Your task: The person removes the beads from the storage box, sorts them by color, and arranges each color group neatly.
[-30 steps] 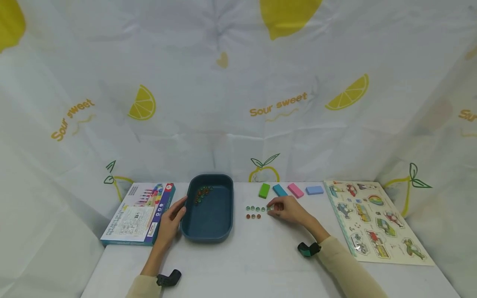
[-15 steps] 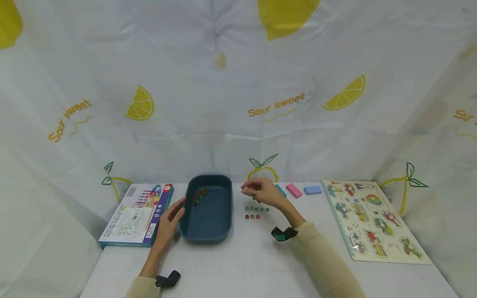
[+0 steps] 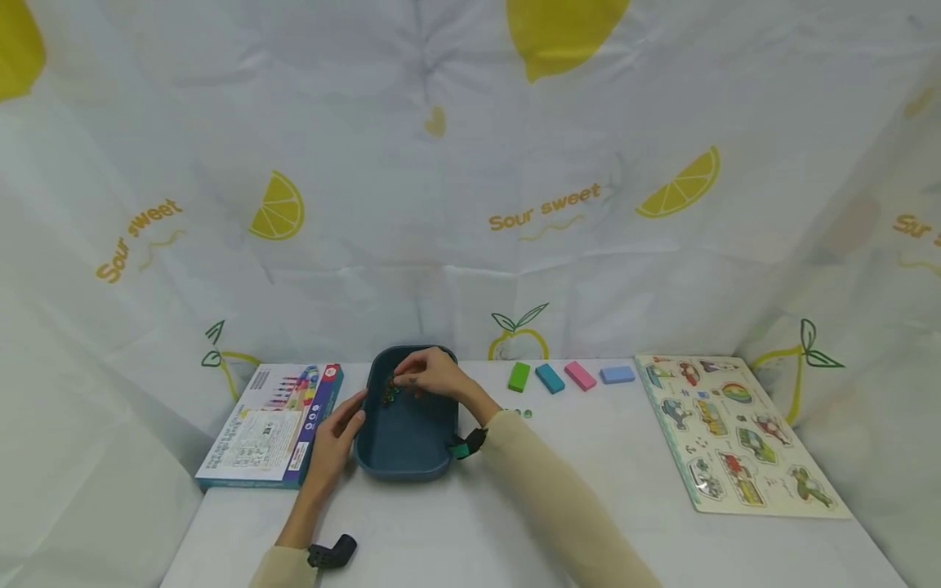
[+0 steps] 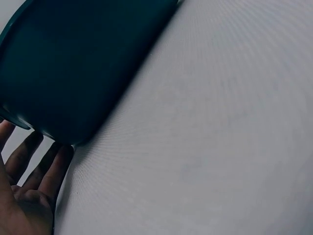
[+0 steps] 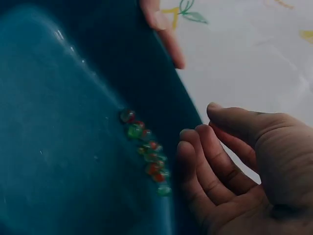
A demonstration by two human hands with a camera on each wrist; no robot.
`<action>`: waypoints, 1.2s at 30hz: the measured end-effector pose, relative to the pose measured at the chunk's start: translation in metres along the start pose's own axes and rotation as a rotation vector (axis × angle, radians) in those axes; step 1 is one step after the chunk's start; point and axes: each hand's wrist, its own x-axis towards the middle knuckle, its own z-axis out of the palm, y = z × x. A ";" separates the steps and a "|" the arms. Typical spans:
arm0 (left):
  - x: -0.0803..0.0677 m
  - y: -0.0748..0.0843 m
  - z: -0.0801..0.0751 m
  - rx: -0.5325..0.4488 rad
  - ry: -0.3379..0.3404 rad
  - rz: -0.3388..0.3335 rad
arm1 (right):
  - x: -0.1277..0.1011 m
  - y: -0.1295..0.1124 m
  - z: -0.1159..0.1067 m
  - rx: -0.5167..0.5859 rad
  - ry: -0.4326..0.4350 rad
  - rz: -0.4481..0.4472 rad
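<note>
A dark blue tray stands on the white table in the head view. My left hand rests its fairly straight fingers against the tray's left wall. My right hand is over the far part of the tray, fingers bent. Green and orange glass marbles lie clustered along one inner wall, close to that hand. Something orange shows just under the right hand in the head view; whether it is held is unclear. A few green marbles show on the table behind the right forearm, which hides others.
Green, teal, pink and blue blocks stand along the table's back. A picture puzzle board lies at right, a flat printed box at left. A lemon-print curtain hangs behind.
My right hand has moved left from the marble rows on the table, over the tray's right rim and into it. The blocks it covered show again. My left hand stays at the tray.
</note>
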 end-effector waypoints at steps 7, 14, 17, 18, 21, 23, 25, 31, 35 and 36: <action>0.000 -0.001 0.000 -0.002 -0.001 0.009 | 0.014 0.010 0.023 -0.078 0.020 0.086; 0.000 -0.003 0.000 -0.001 0.006 0.020 | 0.016 0.012 0.038 -0.158 0.066 0.127; 0.002 -0.004 0.001 -0.001 0.008 0.043 | 0.018 0.011 0.041 -0.183 0.093 0.135; 0.002 -0.005 0.001 -0.002 0.008 0.048 | 0.018 0.011 0.042 -0.188 0.099 0.138; 0.002 -0.005 0.001 -0.008 0.009 0.057 | 0.018 0.011 0.044 -0.200 0.106 0.141; 0.002 -0.005 0.000 -0.011 0.010 0.052 | 0.018 0.011 0.044 -0.204 0.107 0.134; 0.002 -0.005 0.000 -0.011 0.008 0.047 | 0.017 0.011 0.043 -0.201 0.106 0.122; 0.002 -0.006 0.000 -0.007 0.014 0.047 | 0.007 0.001 0.023 -0.130 0.094 0.046; 0.003 -0.006 0.001 -0.014 0.011 0.066 | -0.015 -0.003 -0.002 -0.078 0.095 -0.017; 0.002 -0.006 0.001 -0.015 0.015 0.065 | -0.022 -0.002 -0.010 -0.066 0.100 -0.029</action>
